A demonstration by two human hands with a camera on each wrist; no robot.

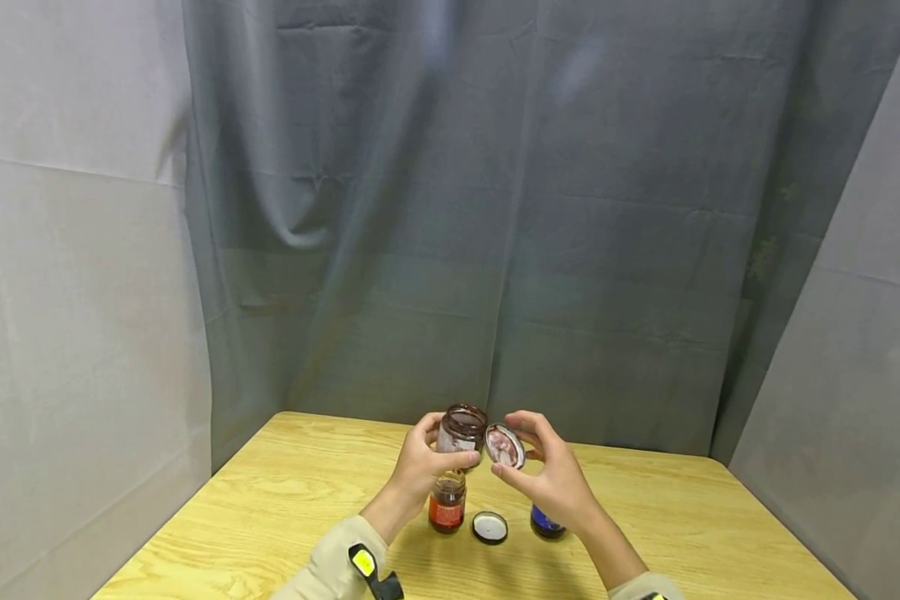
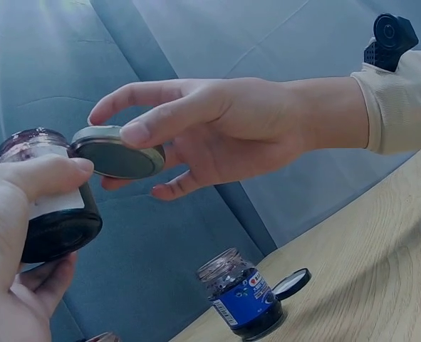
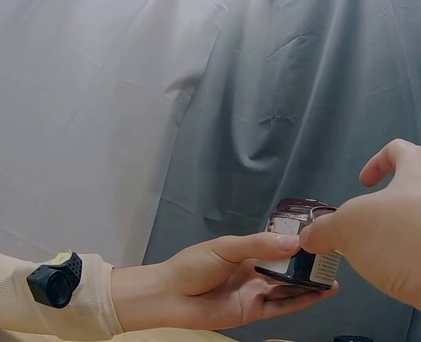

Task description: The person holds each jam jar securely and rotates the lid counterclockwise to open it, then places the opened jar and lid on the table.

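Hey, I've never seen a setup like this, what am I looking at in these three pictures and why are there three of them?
No machine here: a person works with two bare hands and wears three cameras. The big picture comes from a camera on the head, looking down at a wooden table with grey curtains behind it. The other two come from cameras strapped to the wrists, so each mostly shows the opposite hand.

The left hand holds a dark jar up in the air, its mouth uncovered. The right hand pinches a round metal lid right beside the jar's mouth.

On the table stand a red-brown jar and a blue-labelled jar, the blue one open. A small dark lid with a white inside lies between them.
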